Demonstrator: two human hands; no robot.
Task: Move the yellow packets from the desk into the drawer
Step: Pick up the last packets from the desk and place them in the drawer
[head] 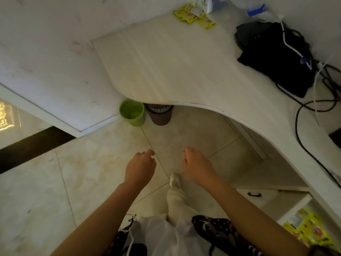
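Task partly done, judging by layout: some yellow packets (pixel 308 229) lying in open drawer (pixel 295 209) at lower right; more packets on counter (pixel 195 15) waiting at far corner; left hand (pixel 141 168) and right hand (pixel 198 166) hovering over floor, each grip released, holding nothing

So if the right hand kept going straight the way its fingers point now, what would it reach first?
Probably the desk: its curved front edge lies ahead of the right hand, which is empty. The yellow packets sit well beyond, at the far corner. Depth is unclear; the hand may pass under the edge.
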